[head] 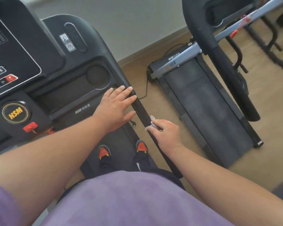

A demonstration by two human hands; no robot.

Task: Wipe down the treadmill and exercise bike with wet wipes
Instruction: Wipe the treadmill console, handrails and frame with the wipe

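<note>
Two treadmills (64,88) (203,101) stand side by side on the wooden floor (268,111).

Wood-look floor (276,111) out past the right hand (165,136), running up to a pale baseboard (153,48) and a grey wall (129,22). Black power cable (146,88) lies on the floor just beyond the left hand (116,106). Nearer than both hands: two dark shoes with red-orange toes (104,151), dark trousers (114,163), purple shirt (129,201) filling the bottom.
</note>
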